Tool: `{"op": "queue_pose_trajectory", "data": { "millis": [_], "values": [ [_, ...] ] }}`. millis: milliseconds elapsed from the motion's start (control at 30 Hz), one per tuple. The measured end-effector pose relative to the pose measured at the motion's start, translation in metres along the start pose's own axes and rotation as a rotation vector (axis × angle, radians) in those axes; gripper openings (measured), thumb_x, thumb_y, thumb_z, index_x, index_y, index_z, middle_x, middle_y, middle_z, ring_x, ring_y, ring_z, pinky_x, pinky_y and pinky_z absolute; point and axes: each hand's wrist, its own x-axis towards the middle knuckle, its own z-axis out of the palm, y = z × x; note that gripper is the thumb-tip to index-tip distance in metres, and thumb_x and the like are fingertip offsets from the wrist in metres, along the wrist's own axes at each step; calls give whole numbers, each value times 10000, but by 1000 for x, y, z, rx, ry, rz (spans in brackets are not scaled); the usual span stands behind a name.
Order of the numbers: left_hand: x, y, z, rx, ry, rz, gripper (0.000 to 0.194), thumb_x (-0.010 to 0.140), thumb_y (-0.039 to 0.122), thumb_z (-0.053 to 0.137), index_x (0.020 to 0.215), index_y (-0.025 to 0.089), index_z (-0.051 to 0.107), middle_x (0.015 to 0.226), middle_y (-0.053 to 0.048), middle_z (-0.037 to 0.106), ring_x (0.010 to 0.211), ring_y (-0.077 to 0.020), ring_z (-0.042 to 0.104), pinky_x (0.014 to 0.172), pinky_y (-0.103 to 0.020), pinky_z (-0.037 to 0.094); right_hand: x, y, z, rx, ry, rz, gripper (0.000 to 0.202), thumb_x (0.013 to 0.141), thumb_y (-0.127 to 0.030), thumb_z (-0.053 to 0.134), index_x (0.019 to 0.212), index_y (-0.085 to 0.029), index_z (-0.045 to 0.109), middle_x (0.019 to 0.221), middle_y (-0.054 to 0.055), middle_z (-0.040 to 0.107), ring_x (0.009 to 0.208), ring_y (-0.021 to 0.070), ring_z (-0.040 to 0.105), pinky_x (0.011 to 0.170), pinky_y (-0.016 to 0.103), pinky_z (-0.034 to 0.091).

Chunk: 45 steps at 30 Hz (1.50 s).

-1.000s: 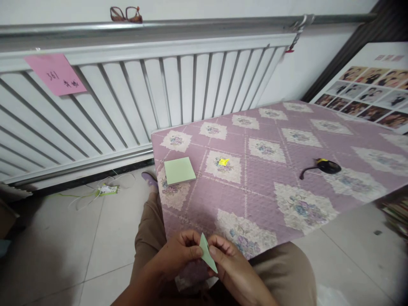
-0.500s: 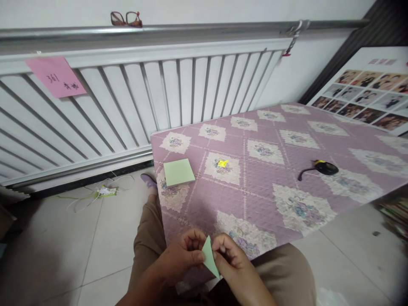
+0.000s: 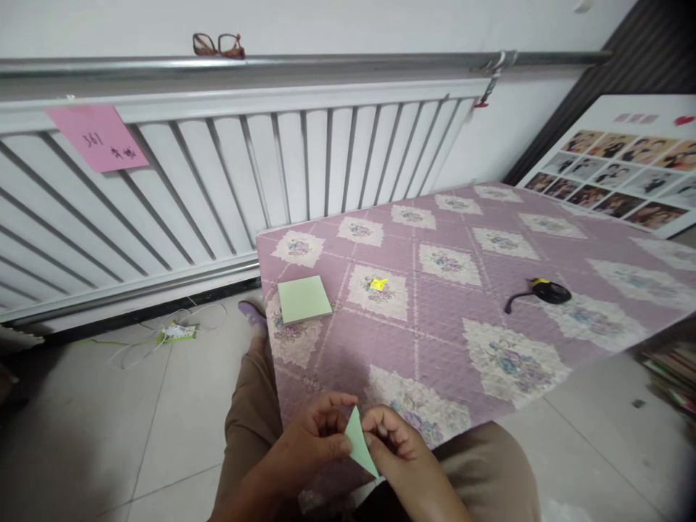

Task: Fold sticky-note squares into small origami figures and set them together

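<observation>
A small green paper, folded into a triangle, is held between both hands at the table's near edge. My left hand pinches its left side with the thumb in front. On the right side, the thumb and fingers of my right hand close on the paper. A pad of green paper sheets lies at the left of the table. To its right is a small folded yellow paper piece.
The table's cloth is purple with flowers. A black and yellow object lies on the right. Behind stands a white radiator with a pink note; glasses rest on the pipe. A power strip is on the floor.
The view has tilted up slightly. The fingers of my left hand have stretched further towards the top of the green paper, which both hands still hold.
</observation>
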Motion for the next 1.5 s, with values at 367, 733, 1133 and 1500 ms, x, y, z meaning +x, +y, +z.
{"op": "queue_pose_trajectory", "data": {
  "millis": [367, 733, 1133, 1500],
  "values": [
    [1, -7, 4, -297, -5, -91, 551, 646, 386, 837, 1128, 247, 609, 761, 16, 592, 544, -51, 501, 525, -173, 360, -8, -28, -14, -536, -202, -324, 203, 827, -145, 503, 895, -265, 651, 904, 6, 653, 846, 161, 582, 762, 261, 428],
    [-2, 44, 7, 632, -173, 124, 220, 838, 292, 645, 1046, 225, 664, 1027, -56, 586, 865, -159, 527, 778, -278, 406, -4, -33, -27, -750, -226, -422, 119, 882, -251, 545, 818, -283, 641, 808, 3, 635, 758, 160, 581, 664, 248, 410],
    [3, 48, 25, 747, -68, 198, 133, 766, 156, 628, 669, 172, 538, 842, -30, 592, 746, -137, 520, 698, -252, 382, -12, -34, -28, -570, -67, -344, 170, 859, -294, 548, 704, -234, 583, 730, 0, 600, 697, 151, 558, 648, 255, 422],
    [10, 27, 41, 399, 284, 49, 228, 693, 241, 676, 844, 196, 511, 671, 44, 487, 615, -103, 448, 597, -225, 356, -4, -14, -10, -199, 237, -193, 254, 736, -449, 660, 762, -220, 554, 661, -22, 537, 627, 137, 522, 587, 240, 432]
  ]
}}
